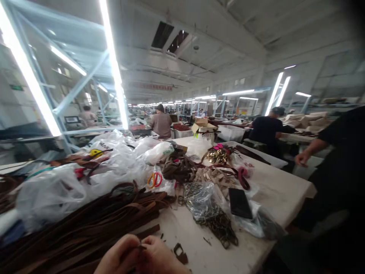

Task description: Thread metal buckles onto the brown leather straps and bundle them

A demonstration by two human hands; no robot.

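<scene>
At the bottom centre, my left hand (121, 253) and my right hand (161, 255) meet fingertip to fingertip. Both are closed in a pinch around a small dark piece (142, 247), mostly covered by the fingers, so its kind is unclear. Just left of my hands lies a thick pile of long brown leather straps (85, 228). Right of them, a short strap piece with a square buckle (179, 250) rests on the white table (205, 262). Beyond it sits a heap of dark metal rings and buckles (218, 224) partly under clear plastic.
A black phone (240, 203) lies on a plastic bag. Scissors (154, 179) with orange and red handles, white plastic bags (114, 167) and gold-coloured hardware (218, 156) cover the table farther back. A person in dark clothes (339, 171) stands at the right edge.
</scene>
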